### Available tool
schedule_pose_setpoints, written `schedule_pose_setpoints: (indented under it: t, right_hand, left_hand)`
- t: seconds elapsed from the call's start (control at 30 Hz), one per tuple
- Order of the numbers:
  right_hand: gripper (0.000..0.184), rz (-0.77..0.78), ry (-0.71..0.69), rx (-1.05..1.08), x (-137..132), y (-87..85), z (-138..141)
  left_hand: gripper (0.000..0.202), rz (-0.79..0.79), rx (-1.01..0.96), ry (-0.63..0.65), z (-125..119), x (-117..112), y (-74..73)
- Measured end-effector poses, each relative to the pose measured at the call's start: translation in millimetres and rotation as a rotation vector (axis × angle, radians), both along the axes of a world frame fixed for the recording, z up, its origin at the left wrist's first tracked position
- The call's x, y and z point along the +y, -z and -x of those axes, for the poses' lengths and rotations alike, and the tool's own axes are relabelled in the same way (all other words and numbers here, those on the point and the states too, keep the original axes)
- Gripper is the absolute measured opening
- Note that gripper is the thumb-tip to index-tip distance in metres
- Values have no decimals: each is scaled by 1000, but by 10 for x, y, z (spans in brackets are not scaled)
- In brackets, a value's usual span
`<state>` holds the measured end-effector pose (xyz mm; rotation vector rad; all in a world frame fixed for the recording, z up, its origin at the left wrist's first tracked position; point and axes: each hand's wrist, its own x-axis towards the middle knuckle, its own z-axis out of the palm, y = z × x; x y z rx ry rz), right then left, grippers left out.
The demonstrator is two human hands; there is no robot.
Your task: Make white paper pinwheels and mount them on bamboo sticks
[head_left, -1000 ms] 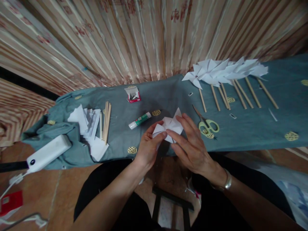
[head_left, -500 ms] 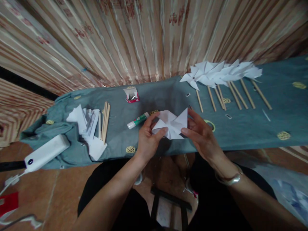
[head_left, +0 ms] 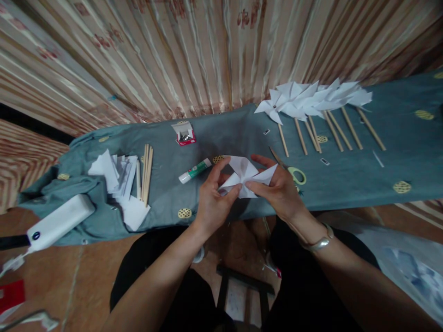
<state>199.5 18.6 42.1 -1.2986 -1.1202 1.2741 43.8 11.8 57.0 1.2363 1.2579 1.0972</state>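
A white paper pinwheel (head_left: 244, 168), without a stick, is held over the near edge of the cloth-covered table. My left hand (head_left: 215, 203) pinches its left side, the thumb near the centre. My right hand (head_left: 282, 191) grips it from the right, the thumb pressed close to the middle and the index finger stretched out behind. Just beyond my left hand lies a green and white glue stick (head_left: 195, 170). Scissors with light green handles (head_left: 296, 175) lie beside my right hand, their blades partly hidden by it.
Finished pinwheels on sticks (head_left: 311, 99) lie overlapping at the back right. A small red box of metal pins (head_left: 185, 134) stands open. Left are loose wooden sticks (head_left: 148, 175), paper pieces (head_left: 117, 173) and a white device (head_left: 62, 221). A patterned curtain (head_left: 207, 55) hangs behind.
My right hand has shifted left over the pinwheel, its thumb now near the centre. The right-hand blade of paper has dropped lower, and more of the scissors shows. The view has shifted slightly.
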Motion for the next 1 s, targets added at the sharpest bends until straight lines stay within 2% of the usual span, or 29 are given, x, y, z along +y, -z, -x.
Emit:
schedule_pose_setpoints:
  t: [0.4, 0.63, 0.73, 1.0]
  right_hand:
    - [57, 5, -12, -72, -4, -24, 35]
    - [55, 64, -56, 234, 22, 5, -2]
    - [56, 75, -60, 285, 34, 16, 0]
    - [55, 45, -54, 186, 45, 73, 23]
  left_hand:
    - [58, -61, 50, 18, 10, 23, 59]
    - [53, 17, -100, -47, 34, 91, 49]
    - [55, 33, -136, -61, 37, 112, 53]
    - [55, -18, -59, -67, 28, 94, 65]
